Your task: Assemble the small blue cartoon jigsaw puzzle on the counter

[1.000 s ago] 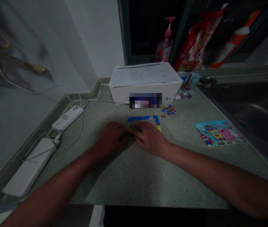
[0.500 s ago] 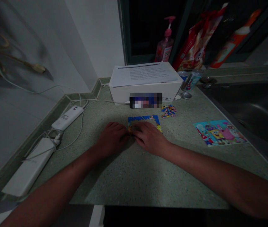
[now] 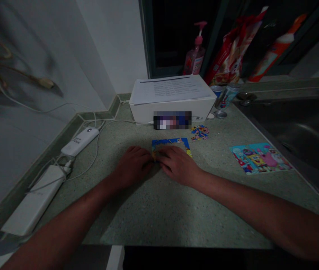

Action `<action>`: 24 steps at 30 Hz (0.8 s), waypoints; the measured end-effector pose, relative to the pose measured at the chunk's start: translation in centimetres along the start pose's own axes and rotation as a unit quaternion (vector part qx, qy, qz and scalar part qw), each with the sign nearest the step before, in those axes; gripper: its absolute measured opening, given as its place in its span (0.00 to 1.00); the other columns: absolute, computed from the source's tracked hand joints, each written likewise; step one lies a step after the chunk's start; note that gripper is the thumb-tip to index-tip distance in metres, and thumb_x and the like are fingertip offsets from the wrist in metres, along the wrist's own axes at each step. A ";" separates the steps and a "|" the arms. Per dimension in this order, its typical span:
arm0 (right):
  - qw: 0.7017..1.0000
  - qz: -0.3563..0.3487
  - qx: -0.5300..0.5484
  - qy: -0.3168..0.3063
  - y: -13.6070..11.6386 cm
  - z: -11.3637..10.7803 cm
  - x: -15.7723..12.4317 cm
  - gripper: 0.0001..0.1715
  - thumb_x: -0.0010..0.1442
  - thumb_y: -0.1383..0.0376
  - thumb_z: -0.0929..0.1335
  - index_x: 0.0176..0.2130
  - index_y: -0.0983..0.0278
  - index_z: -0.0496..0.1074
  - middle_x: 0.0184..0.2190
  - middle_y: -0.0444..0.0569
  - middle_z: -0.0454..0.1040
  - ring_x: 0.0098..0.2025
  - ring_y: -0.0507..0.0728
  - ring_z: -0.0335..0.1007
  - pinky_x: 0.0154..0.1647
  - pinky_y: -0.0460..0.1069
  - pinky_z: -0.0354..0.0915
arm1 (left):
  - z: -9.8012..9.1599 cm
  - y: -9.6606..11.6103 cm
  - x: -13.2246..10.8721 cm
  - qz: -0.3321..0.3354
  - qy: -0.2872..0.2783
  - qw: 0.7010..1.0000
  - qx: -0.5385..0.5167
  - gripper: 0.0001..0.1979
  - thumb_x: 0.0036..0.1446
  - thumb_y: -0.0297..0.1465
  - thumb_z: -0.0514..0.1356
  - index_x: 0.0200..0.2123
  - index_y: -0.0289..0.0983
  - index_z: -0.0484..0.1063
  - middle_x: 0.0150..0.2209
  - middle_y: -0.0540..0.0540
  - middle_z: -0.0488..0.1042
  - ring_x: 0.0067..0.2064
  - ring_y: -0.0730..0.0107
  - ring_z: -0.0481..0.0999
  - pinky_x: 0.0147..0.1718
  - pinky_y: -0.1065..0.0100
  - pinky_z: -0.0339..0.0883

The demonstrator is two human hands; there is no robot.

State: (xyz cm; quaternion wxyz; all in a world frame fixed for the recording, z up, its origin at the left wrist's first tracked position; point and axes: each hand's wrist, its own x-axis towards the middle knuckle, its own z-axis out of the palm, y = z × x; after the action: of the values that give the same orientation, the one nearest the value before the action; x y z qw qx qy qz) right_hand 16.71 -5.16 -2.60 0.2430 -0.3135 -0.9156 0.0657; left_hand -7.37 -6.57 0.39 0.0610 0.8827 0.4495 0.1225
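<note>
A partly assembled blue and yellow puzzle [image 3: 171, 141] lies on the speckled green counter [image 3: 159, 217], its lower part covered by my hands. My left hand [image 3: 134, 165] rests at the puzzle's lower left corner, fingers bent and pressed together. From the right, my right hand [image 3: 178, 165] reaches over the puzzle, its fingertips meeting the left fingertips. What lies between the fingertips is too small and dark to name. Just beyond the puzzle, to the right, is a pile of loose colourful pieces [image 3: 200, 132]. A finished-looking cartoon picture [image 3: 261, 158] lies farther right.
Behind the puzzle stands a white box [image 3: 173, 97] with a phone-like item, blurred out, leaning on it. A power bank [image 3: 80, 141], a white power strip [image 3: 37, 198] and cables lie left. Cans [image 3: 228, 95] stand back right, beside the sink [image 3: 303, 131].
</note>
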 end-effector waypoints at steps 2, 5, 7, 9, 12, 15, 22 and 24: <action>1.000 0.006 0.007 0.007 0.0 -0.1 -0.1 0.15 0.71 0.68 0.69 0.54 0.62 0.81 0.55 0.58 0.81 0.59 0.67 0.75 0.63 0.67 0.71 | 0.1 0.0 0.0 -0.005 0.008 1.000 -0.014 0.08 0.69 0.34 0.61 0.44 0.47 0.82 0.45 0.47 0.83 0.49 0.53 0.80 0.55 0.46 0.69; 0.999 0.031 0.016 0.029 0.6 -0.7 -0.2 0.17 0.71 0.68 0.68 0.57 0.61 0.80 0.57 0.57 0.81 0.59 0.66 0.76 0.63 0.65 0.71 | 0.5 -0.2 0.0 -0.026 0.032 0.998 -0.037 0.11 0.67 0.33 0.62 0.50 0.46 0.80 0.49 0.46 0.83 0.53 0.51 0.80 0.57 0.45 0.71; 0.996 0.062 0.024 0.054 1.8 -1.3 -0.2 0.18 0.71 0.68 0.67 0.57 0.63 0.79 0.57 0.59 0.81 0.58 0.66 0.77 0.61 0.64 0.72 | 0.9 -0.4 0.0 -0.040 0.051 0.997 -0.048 0.17 0.64 0.33 0.64 0.57 0.45 0.76 0.56 0.43 0.81 0.58 0.49 0.78 0.61 0.43 0.70; 0.990 0.107 0.032 0.087 3.7 -2.0 -0.3 0.19 0.71 0.70 0.64 0.56 0.65 0.79 0.54 0.59 0.81 0.56 0.66 0.78 0.60 0.64 0.73 | 1.4 -0.8 0.2 -0.041 0.060 0.996 -0.061 0.25 0.64 0.35 0.66 0.63 0.43 0.71 0.62 0.40 0.77 0.63 0.47 0.75 0.64 0.41 0.68; 0.978 0.167 0.025 0.126 6.7 -3.2 -0.6 0.20 0.70 0.70 0.63 0.55 0.66 0.79 0.52 0.59 0.82 0.56 0.67 0.78 0.60 0.66 0.72 | 2.0 -1.5 0.5 -0.042 0.070 0.994 -0.070 0.30 0.64 0.38 0.67 0.66 0.39 0.67 0.64 0.35 0.75 0.65 0.44 0.74 0.66 0.38 0.66; 0.968 0.207 0.006 0.142 8.5 -3.9 -1.3 0.23 0.68 0.71 0.62 0.56 0.65 0.79 0.53 0.59 0.83 0.56 0.68 0.78 0.60 0.67 0.72 | 2.4 -2.0 0.8 -0.039 0.074 0.993 -0.078 0.30 0.65 0.40 0.66 0.67 0.41 0.66 0.64 0.36 0.75 0.66 0.43 0.74 0.65 0.37 0.67; 0.984 0.162 0.002 0.072 7.6 -3.7 -2.4 0.30 0.62 0.77 0.62 0.60 0.68 0.76 0.56 0.60 0.82 0.59 0.66 0.76 0.64 0.64 0.69 | 2.2 -1.7 1.1 -0.014 0.083 0.992 -0.090 0.29 0.69 0.43 0.63 0.67 0.39 0.66 0.65 0.34 0.75 0.67 0.43 0.74 0.66 0.36 0.67; 0.988 0.146 -0.003 0.058 7.4 -3.5 -2.4 0.31 0.61 0.78 0.62 0.60 0.67 0.76 0.55 0.60 0.82 0.59 0.66 0.76 0.64 0.64 0.68 | 2.3 -1.8 1.1 -0.009 0.076 0.993 -0.093 0.29 0.69 0.44 0.63 0.68 0.40 0.66 0.66 0.34 0.74 0.67 0.42 0.74 0.67 0.35 0.66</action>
State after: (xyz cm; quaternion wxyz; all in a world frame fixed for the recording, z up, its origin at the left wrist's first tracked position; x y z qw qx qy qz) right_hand 24.06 -0.82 -2.51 0.2824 -0.4482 -0.8444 0.0799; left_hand -7.53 -4.59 -2.07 0.1099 0.8575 0.4470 0.2296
